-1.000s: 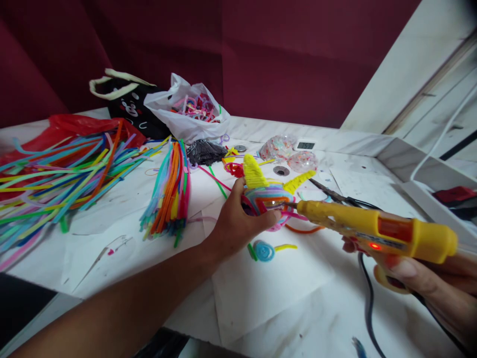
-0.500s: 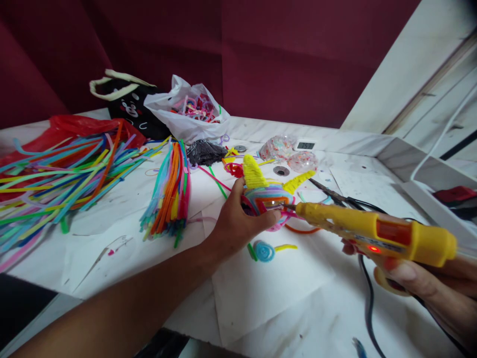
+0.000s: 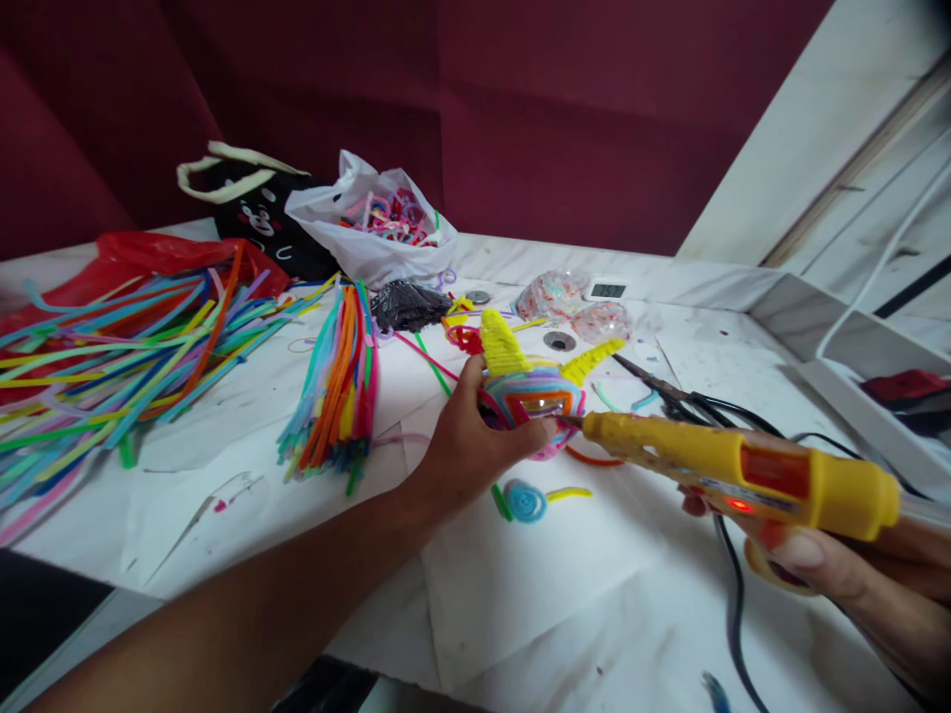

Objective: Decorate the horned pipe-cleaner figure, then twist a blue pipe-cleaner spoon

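Observation:
My left hand [image 3: 475, 436] grips the side of a pipe-cleaner figure [image 3: 546, 381] with two yellow horn-like pieces and coloured bands around an orange-edged opening. My right hand [image 3: 839, 574] is wrapped round a yellow hot glue gun [image 3: 713, 456] whose red light glows. The gun's metal nozzle is at the lower right of the opening, close to my left thumb; whether it touches cannot be told. Just below the figure, a blue pipe-cleaner coil [image 3: 526, 501] lies on white paper [image 3: 535, 594], between a short green piece [image 3: 501, 502] and a yellow piece [image 3: 570, 493].
Scissors [image 3: 669, 391] lie behind the glue gun, and its black cord [image 3: 734, 594] trails down the right. A pipe-cleaner bundle [image 3: 338, 386] and a larger spread pile [image 3: 134, 356] cover the left. A white bag of scraps [image 3: 364, 253] and a black tote [image 3: 274, 228] stand behind.
The glue gun's nozzle has shifted slightly left and down along the opening's lower edge. My left hand still holds the figure, with little movement.

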{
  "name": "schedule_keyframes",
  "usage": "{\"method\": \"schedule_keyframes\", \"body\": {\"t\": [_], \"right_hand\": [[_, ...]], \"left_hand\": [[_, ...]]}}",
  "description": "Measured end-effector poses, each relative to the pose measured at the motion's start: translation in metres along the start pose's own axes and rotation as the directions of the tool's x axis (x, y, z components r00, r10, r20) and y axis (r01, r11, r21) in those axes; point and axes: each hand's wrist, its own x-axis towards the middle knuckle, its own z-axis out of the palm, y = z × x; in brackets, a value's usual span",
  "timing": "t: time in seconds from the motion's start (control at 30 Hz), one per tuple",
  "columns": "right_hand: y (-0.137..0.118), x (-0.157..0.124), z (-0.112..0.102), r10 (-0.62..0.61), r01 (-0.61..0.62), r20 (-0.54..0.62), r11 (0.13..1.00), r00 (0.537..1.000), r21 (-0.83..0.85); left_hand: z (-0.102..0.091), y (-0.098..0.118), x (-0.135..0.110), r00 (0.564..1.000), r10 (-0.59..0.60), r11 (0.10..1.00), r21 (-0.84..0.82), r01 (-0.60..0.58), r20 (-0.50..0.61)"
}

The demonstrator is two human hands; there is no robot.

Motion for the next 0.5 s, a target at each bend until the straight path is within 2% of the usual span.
{"method": "schedule_keyframes", "body": {"t": [0.13,0.23,0.37,0.5], "right_hand": [[-0.004,0.000,-0.003,-0.020,0.017,-0.048,0.999,0.999,-0.047],[0.005,0.000,-0.003,-0.028,0.025,-0.071,0.999,0.997,-0.045],[0.023,0.002,-0.005,-0.028,0.028,-0.032,1.000,0.999,-0.007],[0.026,0.004,-0.007,-0.017,0.019,-0.051,0.999,0.999,0.042]], "left_hand": [[0.000,-0.001,-0.001,1.000,0.011,1.000,-0.004,-0.011,0.011],[0.000,0.001,-0.002,1.000,0.009,1.000,0.012,-0.009,0.017],[0.001,0.002,-0.003,1.000,0.000,1.000,0.001,0.000,0.020],[0.001,0.001,-0.003,1.000,-0.002,1.000,0.002,0.002,0.013]]}}
